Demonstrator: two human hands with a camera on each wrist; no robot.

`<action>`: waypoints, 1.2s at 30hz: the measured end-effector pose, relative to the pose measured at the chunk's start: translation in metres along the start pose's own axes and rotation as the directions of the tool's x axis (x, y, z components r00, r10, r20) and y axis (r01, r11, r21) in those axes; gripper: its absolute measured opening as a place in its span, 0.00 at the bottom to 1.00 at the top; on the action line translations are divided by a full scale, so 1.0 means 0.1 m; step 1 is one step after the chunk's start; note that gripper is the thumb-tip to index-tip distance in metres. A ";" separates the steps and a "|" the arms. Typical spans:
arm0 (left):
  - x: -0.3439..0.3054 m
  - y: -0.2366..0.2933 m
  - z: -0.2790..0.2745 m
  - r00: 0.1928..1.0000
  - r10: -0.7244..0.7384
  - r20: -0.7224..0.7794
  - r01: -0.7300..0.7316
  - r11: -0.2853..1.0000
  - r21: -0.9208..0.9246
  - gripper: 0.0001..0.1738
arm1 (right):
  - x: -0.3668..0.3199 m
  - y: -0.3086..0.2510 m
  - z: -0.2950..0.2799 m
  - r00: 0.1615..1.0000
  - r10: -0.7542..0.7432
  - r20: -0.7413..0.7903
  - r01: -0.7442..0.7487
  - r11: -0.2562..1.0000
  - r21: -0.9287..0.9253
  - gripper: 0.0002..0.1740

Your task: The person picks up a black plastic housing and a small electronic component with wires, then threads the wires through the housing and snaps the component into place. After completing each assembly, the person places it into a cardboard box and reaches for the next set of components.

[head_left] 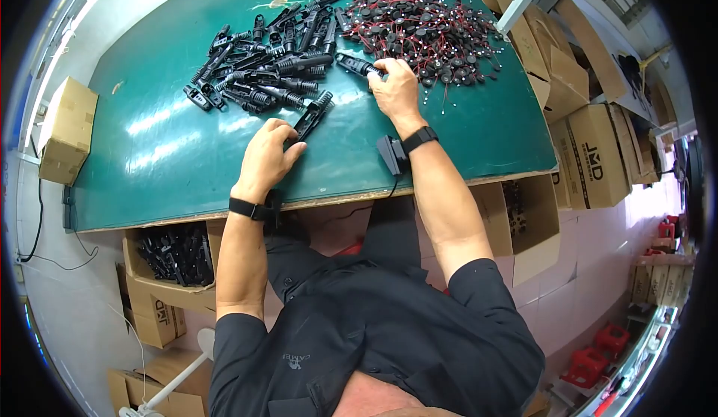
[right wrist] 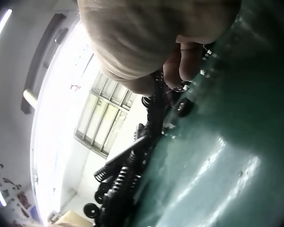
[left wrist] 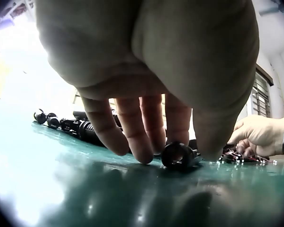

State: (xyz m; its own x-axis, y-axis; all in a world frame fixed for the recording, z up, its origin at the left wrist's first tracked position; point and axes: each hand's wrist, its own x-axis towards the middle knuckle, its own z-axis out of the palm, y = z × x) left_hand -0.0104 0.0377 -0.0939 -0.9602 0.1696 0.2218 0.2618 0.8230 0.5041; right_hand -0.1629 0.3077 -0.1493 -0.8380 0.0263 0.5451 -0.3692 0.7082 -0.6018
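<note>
My left hand [head_left: 265, 157] pinches a black plastic part with a ribbed end [head_left: 320, 107] between thumb and fingers, low over the green table. In the left wrist view, the round end of that part [left wrist: 176, 157] shows between the index finger and thumb. Farther right, my right hand [head_left: 396, 94] grips a similar black ribbed part [head_left: 351, 63] by one end, its other end pointing left. Fingers partly hide it in the right wrist view. A heap of like black parts [head_left: 262, 69] lies to the left of the right hand.
Beyond the right hand spreads a pile of small round black discs with red wires [head_left: 419, 32]. The green table [head_left: 172, 185] has a near edge before the body. Below it stand an open carton of black parts [head_left: 176, 256] and another open carton [head_left: 535, 230].
</note>
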 end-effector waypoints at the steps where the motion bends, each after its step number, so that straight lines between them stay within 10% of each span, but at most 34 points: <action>1: -0.04 0.01 0.00 1.000 0.000 0.004 0.000 1.000 -0.001 0.15 | -0.02 -0.06 -0.09 0.999 0.039 -0.021 -0.037 0.995 0.088 0.17; 7: -0.15 0.06 0.01 0.990 0.061 -0.129 -0.057 0.998 0.038 0.16 | -0.45 -0.29 -0.52 0.939 0.314 0.141 -0.338 0.769 0.543 0.14; 12: -0.20 -0.13 0.00 0.999 -0.053 -0.014 0.054 0.997 0.059 0.16 | -0.71 -0.34 -0.69 0.872 0.208 0.443 -0.464 0.642 0.610 0.11; 16: -0.21 -0.25 -0.11 0.986 -0.164 -0.009 0.163 0.976 0.146 0.18 | -0.69 -0.32 -0.55 0.851 -0.015 0.526 -0.279 0.834 0.476 0.16; 19: -0.25 -0.16 -0.10 0.979 -0.006 -0.204 0.051 0.975 0.216 0.20 | -0.48 -0.30 -0.44 0.948 -0.101 0.302 0.012 0.959 0.284 0.20; 23: -0.25 0.19 -0.03 0.969 0.120 -0.218 -0.084 0.982 0.168 0.23 | -0.20 -0.16 -0.18 0.999 -0.029 0.017 0.030 0.997 -0.075 0.20; 28: -0.24 0.35 0.11 0.966 0.184 -0.180 -0.171 0.982 0.084 0.25 | -0.15 -0.09 -0.14 0.977 0.061 0.203 -0.007 0.967 -0.255 0.18; 36: -0.20 0.61 0.16 0.895 0.202 -0.397 -0.241 0.969 -0.051 0.27 | -0.60 -0.64 -0.69 0.959 0.056 0.276 -0.154 0.925 0.347 0.12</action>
State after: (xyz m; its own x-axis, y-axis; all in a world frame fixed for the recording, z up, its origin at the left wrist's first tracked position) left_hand 0.0234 0.0933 -0.0809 -0.7684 0.1024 0.6317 0.4901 0.7289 0.4780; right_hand -0.0611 0.3098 -0.1034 -0.9357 -0.1300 0.3280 -0.3521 0.4061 -0.8433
